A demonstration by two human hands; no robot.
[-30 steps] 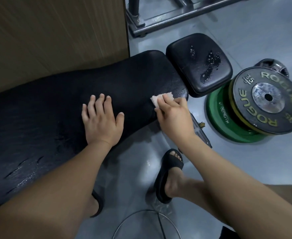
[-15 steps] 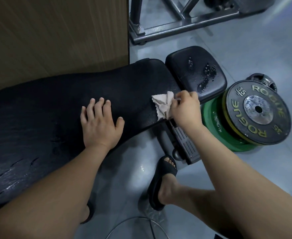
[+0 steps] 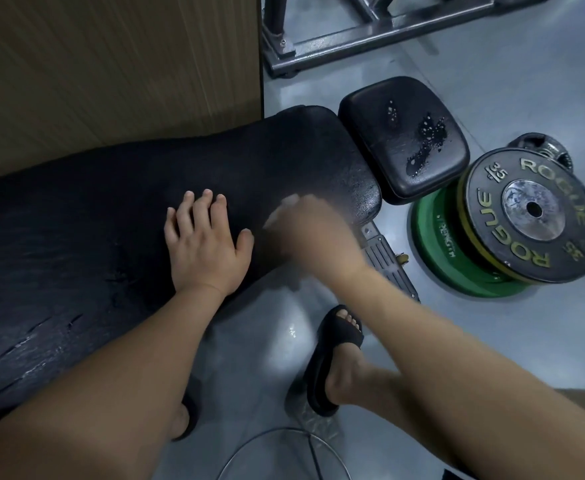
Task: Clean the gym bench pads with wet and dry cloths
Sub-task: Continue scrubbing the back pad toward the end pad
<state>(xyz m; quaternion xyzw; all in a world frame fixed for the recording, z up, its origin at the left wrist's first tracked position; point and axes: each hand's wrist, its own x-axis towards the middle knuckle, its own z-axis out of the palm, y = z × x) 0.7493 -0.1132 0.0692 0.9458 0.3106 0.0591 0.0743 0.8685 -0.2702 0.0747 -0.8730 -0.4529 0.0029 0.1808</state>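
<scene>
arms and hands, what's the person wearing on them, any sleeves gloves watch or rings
The left arm and right arm are bare to the frame edge: no sleeves, wristbands or watch show. The left hand has no glove and no ring, and its nails are short and unpainted. The right hand is gloveless too, but motion blur hides finer detail.

Left grip (image 3: 208, 251) lies flat, palm down, four fingers straight and close together, thumb spread out to the right. Its bare forearm runs in from the lower left corner, wrist straight. Right grip (image 3: 306, 233) sits just beside that thumb, back of the hand up, all a blur, finger pose unreadable. Right forearm slants in from the lower right, also smeared.
</scene>
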